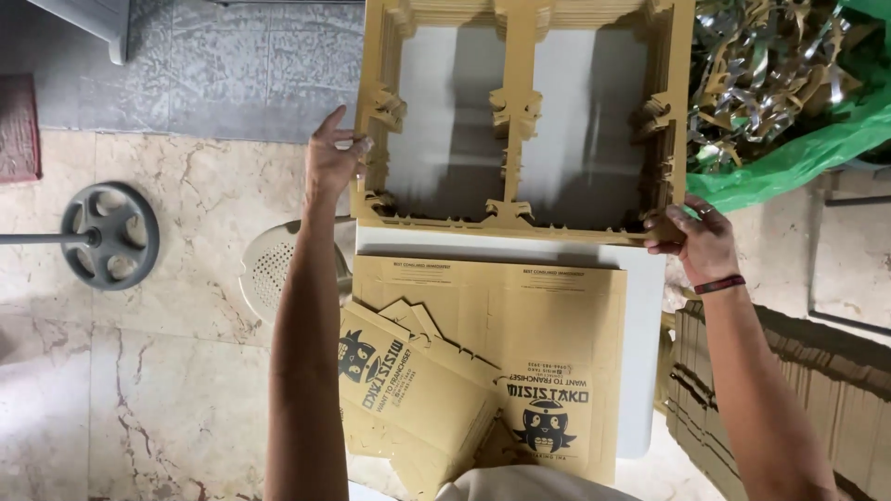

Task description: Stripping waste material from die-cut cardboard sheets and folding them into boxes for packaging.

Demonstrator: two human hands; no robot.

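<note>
The marble floor (139, 390) fills the 9 o'clock side, with a grey wheel-shaped stand base (109, 235) lying on it. A white tabletop (642, 306) sits in the middle. Towards 12 o'clock a stack of brown die-cut cardboard frames (525, 111) rests on the tabletop, each sheet punched out into 2 large windows with a ragged strip between them. The left hand (331, 160) grips the stack's edge at 9 o'clock, thumb on top and fingers wrapped around the edge. The right hand (698, 239) pinches the corner at 4 o'clock, fingers closed on the sheet; a dark red band sits on that wrist. At 6 o'clock, nearer the person, flat printed carton blanks (501, 353) lie spread on the tabletop, some fanned out over its near edge. At 2 o'clock a green plastic bag (798, 148) holds cardboard offcuts. At 4 o'clock a pile of more brown sheets (817, 390) stands beside the tabletop. A white perforated stool seat (264, 269) shows at 8 o'clock under the left forearm
</note>
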